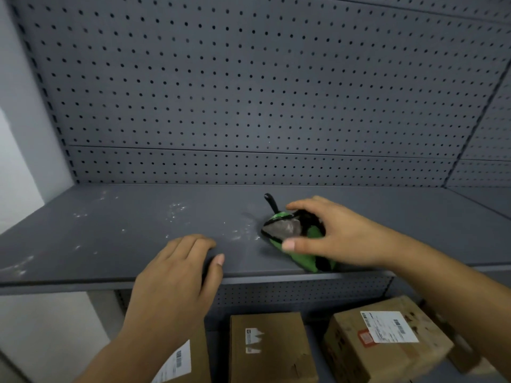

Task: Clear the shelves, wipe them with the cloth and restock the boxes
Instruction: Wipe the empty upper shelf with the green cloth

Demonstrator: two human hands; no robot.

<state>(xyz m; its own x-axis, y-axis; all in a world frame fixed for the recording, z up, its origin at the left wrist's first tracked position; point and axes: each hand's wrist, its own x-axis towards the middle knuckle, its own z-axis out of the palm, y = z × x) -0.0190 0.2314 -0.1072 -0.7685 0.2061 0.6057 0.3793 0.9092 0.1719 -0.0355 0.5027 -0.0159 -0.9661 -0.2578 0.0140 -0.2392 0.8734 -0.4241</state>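
- Head view: a bunched green-and-black cloth (286, 226) is shown on the right front part of a grey metal shelf (110, 244), just inside its front edge, with a thin black loop (269, 203) standing up at its far side.
- The cloth is gripped from above by the right hand (340, 239). The fingers are curled over its far side and the thumb is pressed against its near side, so the hold is closed on the fabric.
- The left hand (177, 275) is laid on the shelf's front edge with relaxed fingers and nothing held. It is seen to the left of the cloth and apart from it.
- The shelf is marked with white dusty smears (174, 211), spread from just beside the cloth out towards the left end.
- The shelf's long axis is seen running left to right, so the unwiped stretch is judged to lie leftward from the grip, along that axis.
- The left hand is placed nearer the smears, but the cloth is held by the right. A leftward sweep of the right hand, beyond the left hand's fingertips, is judged the likely next call.
- The shelf is backed by a grey perforated panel (249, 92). Three brown cardboard boxes (271, 346) are seen below it, not yet restocked.
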